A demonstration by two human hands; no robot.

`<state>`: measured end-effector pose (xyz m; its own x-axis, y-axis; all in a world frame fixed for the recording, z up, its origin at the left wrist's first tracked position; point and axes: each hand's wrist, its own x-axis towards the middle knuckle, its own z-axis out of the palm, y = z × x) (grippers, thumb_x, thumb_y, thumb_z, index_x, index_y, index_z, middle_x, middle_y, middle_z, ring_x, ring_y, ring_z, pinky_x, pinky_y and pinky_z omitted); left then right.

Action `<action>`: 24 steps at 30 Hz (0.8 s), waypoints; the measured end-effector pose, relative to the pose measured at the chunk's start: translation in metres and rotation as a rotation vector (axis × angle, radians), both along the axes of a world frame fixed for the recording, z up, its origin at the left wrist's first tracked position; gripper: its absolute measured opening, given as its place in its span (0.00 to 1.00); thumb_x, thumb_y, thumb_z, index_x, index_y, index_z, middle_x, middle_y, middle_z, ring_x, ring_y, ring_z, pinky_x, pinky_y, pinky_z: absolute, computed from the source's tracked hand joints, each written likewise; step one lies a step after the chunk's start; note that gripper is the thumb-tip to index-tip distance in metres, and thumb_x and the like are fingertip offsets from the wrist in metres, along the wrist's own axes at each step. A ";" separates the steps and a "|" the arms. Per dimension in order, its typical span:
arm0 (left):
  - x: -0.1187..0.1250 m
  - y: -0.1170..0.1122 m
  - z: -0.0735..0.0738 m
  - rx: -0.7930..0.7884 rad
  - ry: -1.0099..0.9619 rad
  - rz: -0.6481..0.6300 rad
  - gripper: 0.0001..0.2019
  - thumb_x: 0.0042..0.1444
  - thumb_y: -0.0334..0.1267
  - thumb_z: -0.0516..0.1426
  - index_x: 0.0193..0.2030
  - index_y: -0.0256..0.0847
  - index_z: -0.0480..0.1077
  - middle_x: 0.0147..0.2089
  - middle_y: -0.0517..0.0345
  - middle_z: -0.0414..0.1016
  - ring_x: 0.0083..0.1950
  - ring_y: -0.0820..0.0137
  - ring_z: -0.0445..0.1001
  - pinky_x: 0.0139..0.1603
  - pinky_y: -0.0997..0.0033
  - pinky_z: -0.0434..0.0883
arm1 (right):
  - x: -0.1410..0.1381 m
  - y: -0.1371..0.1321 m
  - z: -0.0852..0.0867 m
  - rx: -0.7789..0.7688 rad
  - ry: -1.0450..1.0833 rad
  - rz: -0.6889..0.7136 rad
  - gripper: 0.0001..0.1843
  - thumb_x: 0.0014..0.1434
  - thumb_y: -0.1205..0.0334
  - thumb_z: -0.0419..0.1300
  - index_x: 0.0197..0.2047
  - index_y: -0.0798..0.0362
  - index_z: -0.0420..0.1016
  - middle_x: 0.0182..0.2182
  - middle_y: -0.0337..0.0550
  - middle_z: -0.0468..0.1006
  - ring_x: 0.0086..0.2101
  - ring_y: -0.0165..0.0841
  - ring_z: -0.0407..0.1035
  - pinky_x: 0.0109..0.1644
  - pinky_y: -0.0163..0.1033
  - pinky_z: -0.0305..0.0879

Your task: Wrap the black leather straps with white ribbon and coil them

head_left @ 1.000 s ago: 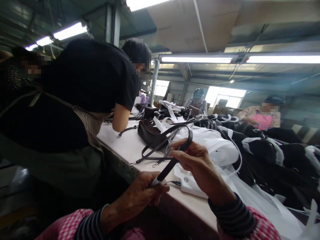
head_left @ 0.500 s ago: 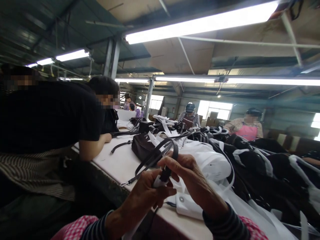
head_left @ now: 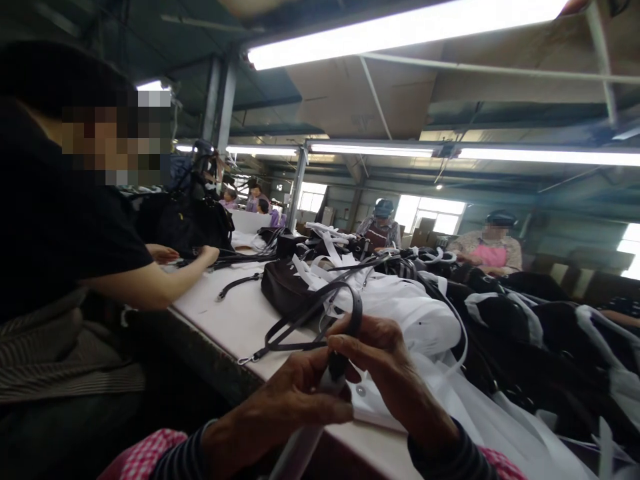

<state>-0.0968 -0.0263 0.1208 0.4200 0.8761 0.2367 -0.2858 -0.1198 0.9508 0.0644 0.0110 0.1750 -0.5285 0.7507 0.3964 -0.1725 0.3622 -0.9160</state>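
Position: both my hands are at the near edge of the work table [head_left: 225, 313], touching each other around one black strap [head_left: 356, 303].

Left hand [head_left: 295, 403]: fingers curled closed around the strap's lower run, where a pale wrapping [head_left: 300, 450] covers it. That run leaves toward 7 o'clock and out of view.

Right hand [head_left: 387, 367]: thumb and forefinger pinch the strap just above the left hand's grip, other fingers folded.

Strap axis: from the pinch it rises toward 12 o'clock, loops over, and returns toward 9 o'clock, ending in a metal swivel clasp [head_left: 243, 361] lying on the table. The left hand is nearer the clasp.

Containers: a dark brown handbag [head_left: 283, 287] stands at 11 o'clock, well clear of my fingers; I cannot tell what is inside. White cloth covers [head_left: 425, 320] are heaped at 1 o'clock.

A co-worker's forearm [head_left: 150, 287] rests at 10 o'clock.
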 end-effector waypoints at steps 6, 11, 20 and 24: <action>-0.010 -0.022 -0.016 -0.160 0.137 -0.236 0.25 0.49 0.29 0.69 0.54 0.43 0.73 0.39 0.58 0.78 0.33 0.74 0.71 0.31 0.78 0.64 | 0.006 -0.004 -0.004 -0.040 0.041 -0.088 0.15 0.54 0.52 0.73 0.31 0.57 0.80 0.23 0.37 0.67 0.25 0.27 0.59 0.25 0.32 0.56; -0.005 -0.032 -0.024 -0.249 -0.057 -0.207 0.23 0.56 0.34 0.65 0.60 0.43 0.70 0.30 0.61 0.73 0.25 0.79 0.65 0.25 0.81 0.59 | 0.008 -0.001 -0.011 0.032 0.064 -0.089 0.11 0.55 0.57 0.73 0.31 0.56 0.81 0.22 0.36 0.68 0.24 0.26 0.56 0.26 0.32 0.53; 0.009 -0.016 -0.033 -0.210 -0.088 -0.091 0.18 0.53 0.44 0.66 0.47 0.39 0.71 0.16 0.69 0.60 0.15 0.79 0.53 0.15 0.79 0.49 | 0.003 -0.004 -0.021 -0.075 0.099 0.006 0.12 0.52 0.57 0.75 0.33 0.54 0.80 0.24 0.37 0.72 0.23 0.28 0.62 0.24 0.34 0.55; 0.015 -0.011 -0.035 -0.152 0.067 0.038 0.15 0.54 0.46 0.65 0.30 0.39 0.68 0.15 0.67 0.60 0.14 0.81 0.52 0.14 0.79 0.48 | 0.009 0.004 -0.019 0.039 -0.011 0.010 0.15 0.61 0.51 0.68 0.35 0.57 0.82 0.28 0.40 0.72 0.28 0.27 0.59 0.31 0.34 0.54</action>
<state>-0.0819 -0.0368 0.0863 0.3967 0.9151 0.0727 -0.2190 0.0174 0.9756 0.0737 0.0151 0.1561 -0.5401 0.7297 0.4193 -0.1661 0.3960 -0.9031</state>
